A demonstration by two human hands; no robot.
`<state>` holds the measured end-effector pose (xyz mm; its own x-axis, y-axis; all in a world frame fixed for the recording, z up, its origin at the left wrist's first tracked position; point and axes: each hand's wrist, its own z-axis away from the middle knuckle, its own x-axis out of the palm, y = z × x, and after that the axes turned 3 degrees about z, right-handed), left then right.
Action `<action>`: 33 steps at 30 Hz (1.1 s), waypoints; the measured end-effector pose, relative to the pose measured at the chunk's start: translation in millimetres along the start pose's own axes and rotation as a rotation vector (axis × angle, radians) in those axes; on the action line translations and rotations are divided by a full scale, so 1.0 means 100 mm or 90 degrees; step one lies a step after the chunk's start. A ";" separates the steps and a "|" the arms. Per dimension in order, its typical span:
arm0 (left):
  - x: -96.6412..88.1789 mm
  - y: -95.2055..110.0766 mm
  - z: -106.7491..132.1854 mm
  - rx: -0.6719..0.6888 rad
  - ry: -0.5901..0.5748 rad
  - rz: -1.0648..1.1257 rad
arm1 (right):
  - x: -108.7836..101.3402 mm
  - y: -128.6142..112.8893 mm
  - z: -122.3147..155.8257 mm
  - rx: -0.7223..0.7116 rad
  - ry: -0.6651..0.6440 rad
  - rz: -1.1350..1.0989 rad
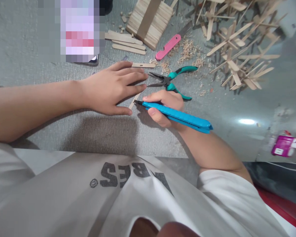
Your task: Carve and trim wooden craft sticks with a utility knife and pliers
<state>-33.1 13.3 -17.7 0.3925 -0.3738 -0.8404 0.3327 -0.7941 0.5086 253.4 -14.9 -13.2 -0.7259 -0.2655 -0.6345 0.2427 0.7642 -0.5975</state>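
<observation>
My left hand (117, 85) lies flat on the grey table with its fingers spread. Its thumb and index finger rest at a thin wooden craft stick (135, 99), part of which is hidden under the hand. A second craft stick (145, 65), with a small dark slot in it, pokes out past the outer fingers. My right hand (166, 103) is closed around a blue utility knife (180, 116). The knife's dark blade tip is at the thin stick, just right of my left thumb. Needle-nose pliers (172, 79) with teal handles lie open just beyond both hands.
Beyond the hands lie a banded bundle of craft sticks (153, 19), loose sticks (128, 47), a pink folding knife (169, 47) and wood shavings (188, 51). Crossed-stick structures (233, 62) fill the far right. A phone (95, 61), mostly blurred out, is at upper left; a purple packet (282, 145) at right.
</observation>
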 end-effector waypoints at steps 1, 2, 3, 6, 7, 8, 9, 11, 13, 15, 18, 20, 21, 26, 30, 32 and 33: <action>0.00 0.00 0.00 -0.002 0.000 0.000 | 0.00 0.00 0.00 -0.003 0.004 0.000; 0.00 0.00 0.00 -0.001 0.000 0.000 | 0.01 0.00 0.00 -0.005 0.005 0.001; 0.00 0.00 0.00 0.000 0.001 0.000 | 0.01 0.00 0.00 -0.004 0.004 0.001; 0.00 0.00 0.00 0.000 0.002 0.000 | 0.00 -0.01 -0.01 0.003 0.001 0.005; 0.00 0.00 0.00 -0.002 0.002 0.000 | -0.01 -0.02 -0.01 0.005 0.001 0.006; 0.00 0.00 0.00 -0.001 0.002 -0.003 | -0.01 -0.02 -0.01 0.006 0.001 0.005; 0.00 0.00 0.00 0.002 0.001 -0.006 | -0.02 -0.03 -0.01 0.006 0.001 0.004; -0.01 0.00 0.00 0.007 -0.002 -0.010 | -0.03 -0.03 -0.02 0.003 0.001 0.002; -0.01 0.01 0.00 0.000 -0.002 0.000 | -0.03 -0.04 -0.03 0.001 0.001 0.004; -0.01 0.01 0.00 -0.012 -0.001 0.016 | -0.02 -0.04 -0.03 -0.004 0.004 0.012; -0.01 0.01 0.00 -0.018 0.002 0.025 | 0.00 -0.02 -0.03 -0.029 0.020 0.027; 0.00 0.01 0.00 -0.010 0.004 0.020 | 0.03 0.00 -0.02 -0.052 0.028 0.034; 0.00 0.01 0.00 -0.007 0.004 0.016 | 0.05 0.01 -0.02 -0.062 0.029 0.036; 0.00 0.00 -0.01 -0.007 0.009 0.014 | 0.09 0.01 -0.04 -0.077 0.031 0.042; -0.01 0.01 -0.02 -0.009 0.012 0.030 | 0.09 -0.04 -0.08 -0.081 0.021 0.061; -0.01 0.01 -0.02 -0.013 0.014 0.038 | 0.10 -0.06 -0.10 -0.097 0.012 0.080; -0.01 0.01 -0.02 -0.012 0.016 0.040 | 0.10 -0.07 -0.10 -0.103 0.006 0.089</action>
<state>-31.5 14.3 -15.8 0.4342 -0.4098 -0.8022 0.3235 -0.7601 0.5635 237.9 -16.7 -10.9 -0.6983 -0.1463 -0.7007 0.2355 0.8774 -0.4179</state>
